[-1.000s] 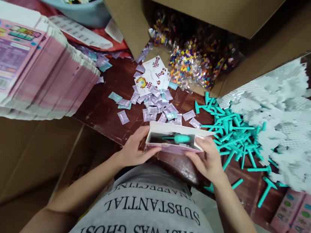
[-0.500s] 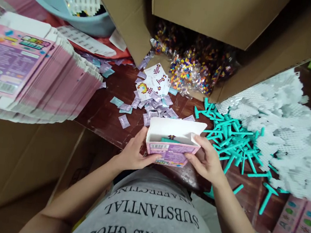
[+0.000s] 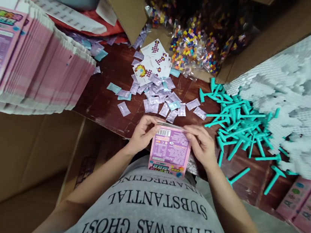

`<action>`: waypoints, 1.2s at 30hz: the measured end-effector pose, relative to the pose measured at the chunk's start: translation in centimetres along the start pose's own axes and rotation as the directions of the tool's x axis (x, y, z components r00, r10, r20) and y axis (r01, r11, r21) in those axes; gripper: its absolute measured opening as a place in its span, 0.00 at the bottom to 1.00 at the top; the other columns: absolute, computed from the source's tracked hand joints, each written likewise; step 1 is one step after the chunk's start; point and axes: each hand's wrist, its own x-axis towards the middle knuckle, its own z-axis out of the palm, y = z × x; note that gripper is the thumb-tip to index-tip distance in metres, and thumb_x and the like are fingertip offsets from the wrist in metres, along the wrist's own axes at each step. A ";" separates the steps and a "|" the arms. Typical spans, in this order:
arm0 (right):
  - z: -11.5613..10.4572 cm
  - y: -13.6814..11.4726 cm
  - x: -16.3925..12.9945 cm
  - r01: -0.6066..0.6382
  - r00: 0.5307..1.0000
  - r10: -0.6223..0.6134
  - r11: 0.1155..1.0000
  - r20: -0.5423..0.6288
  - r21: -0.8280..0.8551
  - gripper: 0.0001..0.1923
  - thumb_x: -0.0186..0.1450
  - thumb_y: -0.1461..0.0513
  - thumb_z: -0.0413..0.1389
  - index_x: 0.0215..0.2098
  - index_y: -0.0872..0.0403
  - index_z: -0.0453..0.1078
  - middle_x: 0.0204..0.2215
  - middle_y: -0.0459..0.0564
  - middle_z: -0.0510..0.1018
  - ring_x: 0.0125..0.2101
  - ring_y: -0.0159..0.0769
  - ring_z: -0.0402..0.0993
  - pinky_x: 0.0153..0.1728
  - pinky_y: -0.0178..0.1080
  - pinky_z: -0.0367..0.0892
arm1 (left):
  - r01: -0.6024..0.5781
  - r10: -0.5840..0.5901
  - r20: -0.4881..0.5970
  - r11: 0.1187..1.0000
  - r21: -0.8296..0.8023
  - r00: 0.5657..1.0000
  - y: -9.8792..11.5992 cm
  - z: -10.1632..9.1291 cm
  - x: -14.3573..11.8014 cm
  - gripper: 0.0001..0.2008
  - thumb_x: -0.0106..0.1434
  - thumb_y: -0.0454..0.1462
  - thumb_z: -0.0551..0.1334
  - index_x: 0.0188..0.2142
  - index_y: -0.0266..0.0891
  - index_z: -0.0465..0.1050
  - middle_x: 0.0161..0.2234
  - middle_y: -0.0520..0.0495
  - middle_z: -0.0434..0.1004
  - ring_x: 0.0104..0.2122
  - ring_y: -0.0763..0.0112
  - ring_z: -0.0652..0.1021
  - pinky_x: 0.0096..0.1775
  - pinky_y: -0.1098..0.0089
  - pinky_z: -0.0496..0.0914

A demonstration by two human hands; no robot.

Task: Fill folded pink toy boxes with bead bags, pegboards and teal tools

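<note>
Pink box [image 3: 170, 153] held at lower centre, against your shirt.
Your left hand [image 3: 141, 133] and right hand [image 3: 201, 145] both grip its top edge; sachets [image 3: 157, 101] lie just above.

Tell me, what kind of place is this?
Probably a small toy-packing workshop. Both hands, left and right, hold a pink box at a table with a stack of flat boxes, a heap of teal tools and bead bags in a carton.
</note>
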 end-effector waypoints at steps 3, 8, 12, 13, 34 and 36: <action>-1.0 -1.2 0.5 -0.096 0.991 0.086 0.990 0.103 0.102 0.10 0.74 0.53 0.61 0.43 0.48 0.80 0.47 0.51 0.86 0.48 0.41 0.82 0.52 0.48 0.77 | 0.072 -0.070 0.048 0.996 -0.046 0.996 2.0 0.5 0.0 0.17 0.68 0.46 0.72 0.46 0.43 0.68 0.45 0.46 0.85 0.50 0.62 0.84 0.55 0.59 0.76; -1.2 -2.5 1.4 -0.260 0.963 0.239 0.945 0.126 0.196 0.13 0.69 0.50 0.66 0.42 0.50 0.77 0.45 0.51 0.85 0.43 0.38 0.82 0.45 0.43 0.77 | 0.188 -0.221 0.150 0.961 0.205 0.964 6.4 1.0 0.8 0.10 0.68 0.40 0.71 0.43 0.39 0.76 0.43 0.47 0.81 0.41 0.68 0.80 0.44 0.67 0.75; -1.2 -3.1 2.2 -0.214 0.975 0.198 0.961 0.103 0.176 0.12 0.71 0.51 0.65 0.40 0.51 0.77 0.38 0.49 0.84 0.37 0.35 0.79 0.41 0.40 0.74 | 0.166 -0.231 0.209 0.944 0.285 0.950 7.6 0.5 2.0 0.08 0.67 0.41 0.71 0.40 0.40 0.77 0.37 0.50 0.80 0.33 0.71 0.77 0.36 0.70 0.72; -1.3 -3.2 2.3 -0.210 0.973 0.189 0.962 0.131 0.174 0.13 0.71 0.51 0.64 0.39 0.52 0.77 0.38 0.49 0.84 0.37 0.35 0.79 0.40 0.40 0.74 | 0.156 -0.230 0.236 0.944 0.292 0.944 7.6 0.3 2.3 0.08 0.67 0.42 0.71 0.39 0.39 0.78 0.36 0.50 0.80 0.32 0.71 0.77 0.35 0.70 0.72; -3.2 -1.5 -0.9 -0.059 0.990 0.032 0.978 0.137 0.198 0.18 0.70 0.57 0.68 0.58 0.45 0.79 0.54 0.49 0.84 0.56 0.39 0.81 0.59 0.45 0.76 | 0.113 -0.159 0.238 0.974 0.198 0.958 5.3 -0.8 1.8 0.09 0.61 0.39 0.77 0.39 0.41 0.83 0.46 0.44 0.87 0.48 0.63 0.85 0.51 0.65 0.80; -2.6 -1.6 -1.4 -0.031 0.995 0.012 0.979 0.099 0.200 0.15 0.72 0.58 0.66 0.57 0.45 0.79 0.54 0.50 0.84 0.57 0.38 0.80 0.60 0.46 0.75 | 0.106 -0.151 0.196 0.969 0.223 0.969 4.8 -0.5 1.3 0.07 0.63 0.40 0.76 0.34 0.41 0.82 0.44 0.45 0.87 0.50 0.61 0.86 0.54 0.62 0.80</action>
